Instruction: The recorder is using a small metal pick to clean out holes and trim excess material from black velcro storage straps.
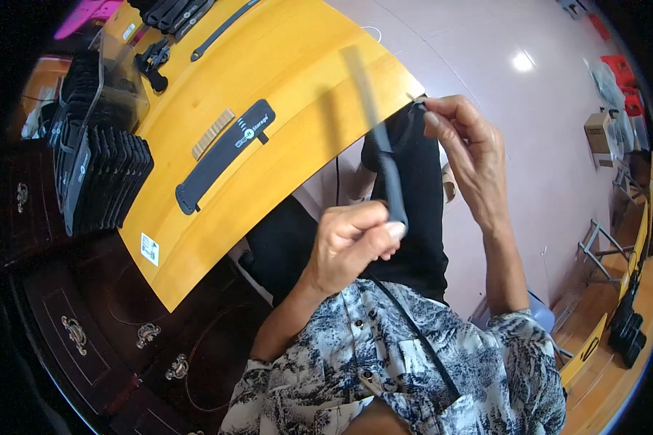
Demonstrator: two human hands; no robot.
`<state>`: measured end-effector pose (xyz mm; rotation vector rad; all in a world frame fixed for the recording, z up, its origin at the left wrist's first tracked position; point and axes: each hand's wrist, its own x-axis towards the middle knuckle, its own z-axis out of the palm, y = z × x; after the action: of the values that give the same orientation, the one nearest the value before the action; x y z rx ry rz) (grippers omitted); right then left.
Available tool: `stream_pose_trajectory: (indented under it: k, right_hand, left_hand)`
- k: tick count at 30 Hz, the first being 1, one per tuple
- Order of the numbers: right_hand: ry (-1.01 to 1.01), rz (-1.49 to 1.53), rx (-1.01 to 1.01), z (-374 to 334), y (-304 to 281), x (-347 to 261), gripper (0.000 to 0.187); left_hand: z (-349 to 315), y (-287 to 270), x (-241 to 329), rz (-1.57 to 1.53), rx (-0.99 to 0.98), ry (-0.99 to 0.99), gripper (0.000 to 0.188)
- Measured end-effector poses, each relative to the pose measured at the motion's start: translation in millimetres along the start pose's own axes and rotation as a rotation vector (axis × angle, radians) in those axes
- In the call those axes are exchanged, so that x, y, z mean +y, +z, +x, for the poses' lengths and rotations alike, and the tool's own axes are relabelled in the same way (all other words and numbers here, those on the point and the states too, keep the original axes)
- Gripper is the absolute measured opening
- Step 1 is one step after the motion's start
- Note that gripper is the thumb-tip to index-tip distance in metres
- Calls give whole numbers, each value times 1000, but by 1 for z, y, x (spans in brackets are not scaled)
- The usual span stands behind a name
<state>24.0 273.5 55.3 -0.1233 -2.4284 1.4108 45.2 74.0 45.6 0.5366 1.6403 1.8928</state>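
Gripping a dark comb in our left hand, we pinched its tip with our right hand, sleeve waiting upper left.

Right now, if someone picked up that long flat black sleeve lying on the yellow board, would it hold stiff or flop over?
The black sleeve would probably sag at its ends: it looks thin, flat and long, like fabric or soft plastic. It seems light for its length. Lying flat on the yellow board, it shouldn't roll, and the smooth wood might let it slide with a push.
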Motion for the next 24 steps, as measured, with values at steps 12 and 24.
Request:
stream_pose_trajectory:
  k: [12,24]
  right_hand:
    - [-128,72,-301,-9,-10,-35,16]
    - [-137,-86,-375,-21,4,-33,65]
  left_hand:
    - [26,-20,-10,-381,256,-73,36]
    - [22,-28,-4,-504,397,137,37]
